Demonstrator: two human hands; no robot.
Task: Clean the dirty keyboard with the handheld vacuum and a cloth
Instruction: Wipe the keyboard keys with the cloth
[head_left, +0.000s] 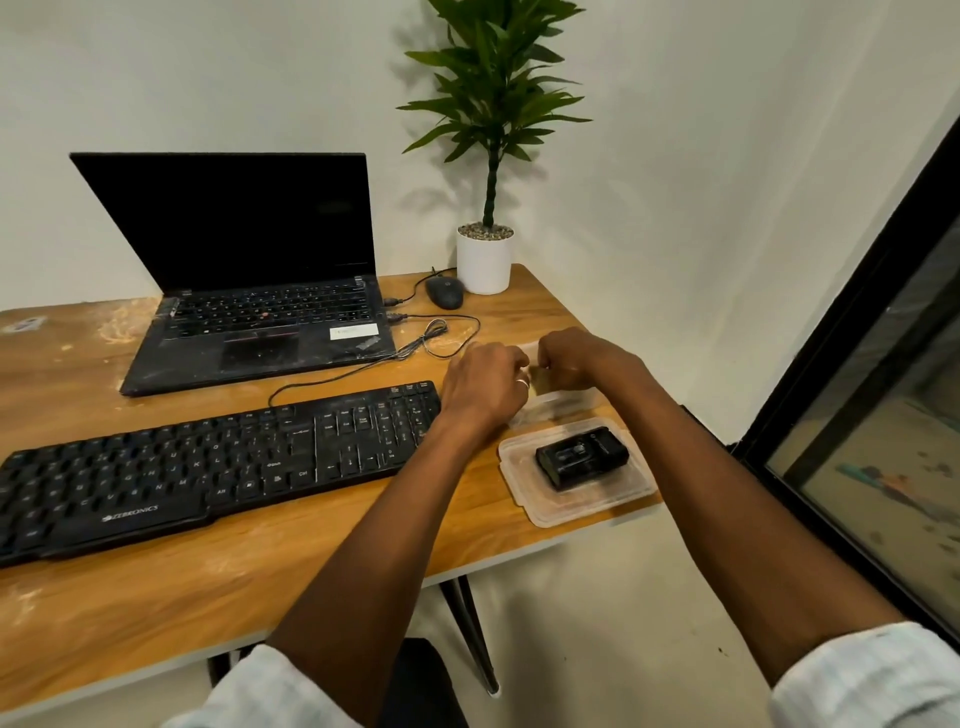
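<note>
Keyboard: black keyboard (208, 462) lies across the lower left of the frame on the wooden desk (260, 587), dusty, nobody touching it.
Left hand (485, 387): curled, right of centre, just past the keyboard's right end.
Right hand (574, 361): curled close beside the left; both seem to pinch something small and pale over a clear container (558, 408); what it is, I cannot tell.
Lid: clear lid (524, 486) below the hands carries a small black device (582, 458).
Laptop: open laptop (249, 280), upper left.
</note>
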